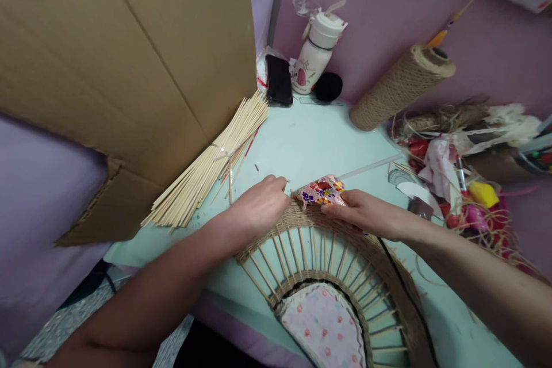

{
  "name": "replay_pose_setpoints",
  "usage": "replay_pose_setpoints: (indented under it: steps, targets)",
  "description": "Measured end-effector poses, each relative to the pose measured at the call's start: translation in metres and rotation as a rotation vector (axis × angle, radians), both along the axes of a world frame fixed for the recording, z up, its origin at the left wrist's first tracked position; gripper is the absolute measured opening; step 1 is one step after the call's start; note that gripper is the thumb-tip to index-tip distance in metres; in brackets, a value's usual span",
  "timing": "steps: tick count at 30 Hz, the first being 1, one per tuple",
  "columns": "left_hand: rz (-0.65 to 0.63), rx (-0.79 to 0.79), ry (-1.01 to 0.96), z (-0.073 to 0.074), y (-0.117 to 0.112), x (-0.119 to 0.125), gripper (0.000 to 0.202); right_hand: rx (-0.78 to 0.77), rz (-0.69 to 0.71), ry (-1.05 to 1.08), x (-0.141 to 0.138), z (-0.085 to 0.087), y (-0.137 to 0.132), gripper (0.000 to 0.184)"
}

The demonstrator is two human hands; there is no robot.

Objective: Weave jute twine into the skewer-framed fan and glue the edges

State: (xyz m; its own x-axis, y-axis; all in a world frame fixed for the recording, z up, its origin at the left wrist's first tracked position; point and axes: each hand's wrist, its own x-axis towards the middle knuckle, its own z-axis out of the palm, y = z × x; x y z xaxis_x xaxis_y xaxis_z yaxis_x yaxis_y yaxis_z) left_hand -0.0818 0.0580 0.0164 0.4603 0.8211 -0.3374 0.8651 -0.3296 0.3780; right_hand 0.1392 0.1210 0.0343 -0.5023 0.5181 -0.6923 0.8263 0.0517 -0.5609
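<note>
A half-round woven piece of twine and thin sticks (319, 241) lies on the table, with a flower-print fabric panel (325, 322) at its centre. My right hand (366, 213) grips a glue gun (321, 191) covered in a bright floral pattern; a clear glue stick (371, 167) juts from its back. The gun's nozzle points left, close to the outer twine rim. Closed and right beside the nozzle, my left hand (267, 201) is at that rim. A small tip shows at its fingers, but what they pinch is hidden.
Left of the hands lies a tied bundle of sticks (211, 167) against standing cardboard (172, 40). A phone (279, 80), a white bottle (317, 52) and a twine cone (401, 86) stand behind. Craft scraps (466, 184) crowd the right. A black cord (399, 273) crosses the woven rim.
</note>
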Motion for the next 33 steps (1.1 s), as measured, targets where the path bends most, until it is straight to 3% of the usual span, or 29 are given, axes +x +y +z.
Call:
replay_pose_setpoints:
  steps: [33]
  targets:
    - [0.007, -0.003, -0.022, 0.0016, -0.0024, -0.0005, 0.030, 0.070, 0.064, -0.030, -0.0024, 0.0021, -0.0021, 0.049]
